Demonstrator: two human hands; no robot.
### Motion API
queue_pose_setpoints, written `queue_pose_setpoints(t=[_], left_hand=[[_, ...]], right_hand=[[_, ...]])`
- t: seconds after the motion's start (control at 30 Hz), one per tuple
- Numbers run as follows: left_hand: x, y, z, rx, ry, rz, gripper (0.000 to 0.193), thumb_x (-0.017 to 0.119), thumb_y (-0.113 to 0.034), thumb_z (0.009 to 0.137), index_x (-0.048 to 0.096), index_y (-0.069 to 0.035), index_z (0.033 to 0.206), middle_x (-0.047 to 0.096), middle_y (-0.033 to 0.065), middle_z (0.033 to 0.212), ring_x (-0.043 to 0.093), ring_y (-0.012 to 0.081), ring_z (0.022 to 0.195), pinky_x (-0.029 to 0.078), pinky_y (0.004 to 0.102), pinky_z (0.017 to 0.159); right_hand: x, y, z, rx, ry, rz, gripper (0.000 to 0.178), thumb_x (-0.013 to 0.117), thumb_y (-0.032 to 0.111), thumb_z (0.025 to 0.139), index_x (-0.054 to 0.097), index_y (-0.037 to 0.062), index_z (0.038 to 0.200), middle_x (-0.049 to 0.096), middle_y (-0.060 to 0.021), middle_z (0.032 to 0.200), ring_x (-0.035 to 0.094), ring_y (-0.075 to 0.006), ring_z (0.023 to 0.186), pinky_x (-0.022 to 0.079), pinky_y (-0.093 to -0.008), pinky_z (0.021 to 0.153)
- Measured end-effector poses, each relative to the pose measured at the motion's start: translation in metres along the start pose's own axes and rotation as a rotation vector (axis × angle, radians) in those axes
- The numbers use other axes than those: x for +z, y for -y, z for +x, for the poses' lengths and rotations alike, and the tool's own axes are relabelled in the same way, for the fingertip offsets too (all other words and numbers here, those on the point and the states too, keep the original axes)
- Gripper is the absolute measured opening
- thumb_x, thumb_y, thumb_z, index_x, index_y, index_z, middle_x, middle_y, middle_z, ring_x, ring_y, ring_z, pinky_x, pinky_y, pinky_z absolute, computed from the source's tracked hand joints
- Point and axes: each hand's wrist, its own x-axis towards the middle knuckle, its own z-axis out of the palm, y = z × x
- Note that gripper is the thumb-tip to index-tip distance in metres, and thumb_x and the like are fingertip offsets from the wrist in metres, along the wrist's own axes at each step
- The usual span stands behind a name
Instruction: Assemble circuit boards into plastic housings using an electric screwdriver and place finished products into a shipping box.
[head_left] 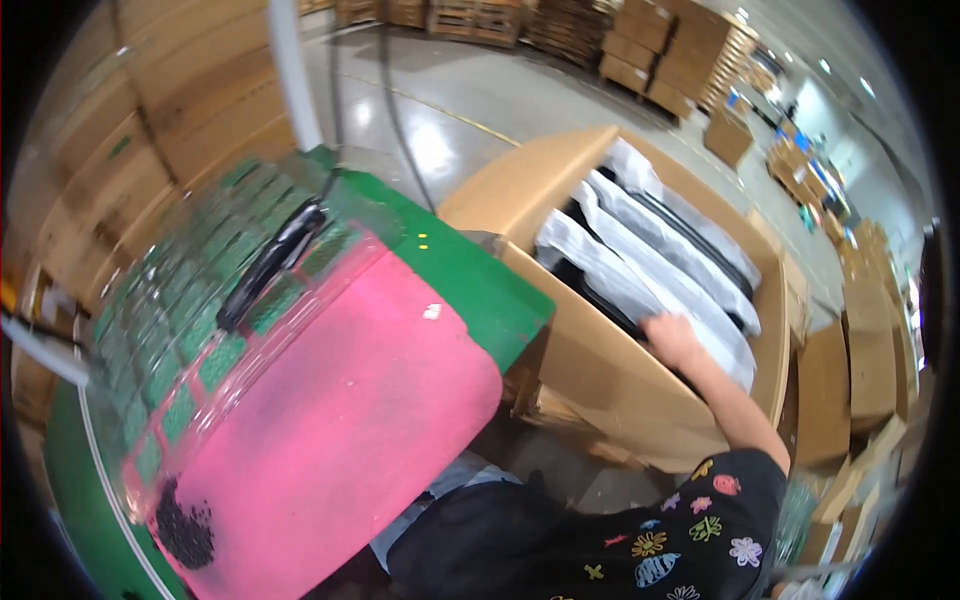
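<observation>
My right hand (672, 338) reaches into a big open cardboard box (590, 345) at the right. Its fingers curl at the edge of a long black part (600, 300) partly covered by a white foam sheet (650, 295); the fingertips are partly hidden. Several more such parts stand side by side in the box, with white sheets (690, 250) between or around them. Out of the picture is my left hand. Left of the box, a pink mat (350, 400) lies on a green worktable (480, 290). Nothing rests in the middle of that mat.
A clear plastic tray (180, 410) with many compartments lies behind the mat, under a black hand tool (270, 265) on a hanging cord. Small black pieces (185, 525) are heaped at the mat's near-left corner. Cardboard boxes (825, 385) crowd the right; stacked cartons (90, 190) fill the left.
</observation>
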Motion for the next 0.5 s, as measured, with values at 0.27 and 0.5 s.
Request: queue_pose_setpoints(t=[0.27,0.5], left_hand=[[0.088,-0.136,0.016,0.197,-0.088,-0.175,0.077,0.047,-0.077,0.084,0.042,-0.003,0.102,0.045,0.0168,0.129,0.045,0.0225,0.107,0.034,0.0357,0.093],[0.16,-0.214,0.02,0.664,0.348,-0.376,0.043,0.067,-0.02,0.054,0.032,-0.01,0.078,0.05,0.0128,0.095,0.046,0.0302,0.078,0.042,0.0428,0.065]], right_hand=[[0.06,-0.026,0.014,-0.02,-0.016,-0.274,0.016,0.07,0.024,0.074,0.065,0.0091,0.078,0.07,-0.0129,0.075,0.071,-0.0314,0.071,0.053,-0.0448,0.062],[-0.021,-0.047,-0.013,-0.215,-0.602,-0.141,0.021,0.071,0.01,0.066,0.055,0.0058,0.078,0.057,-0.0108,0.078,0.059,-0.0282,0.07,0.046,-0.0415,0.054]])
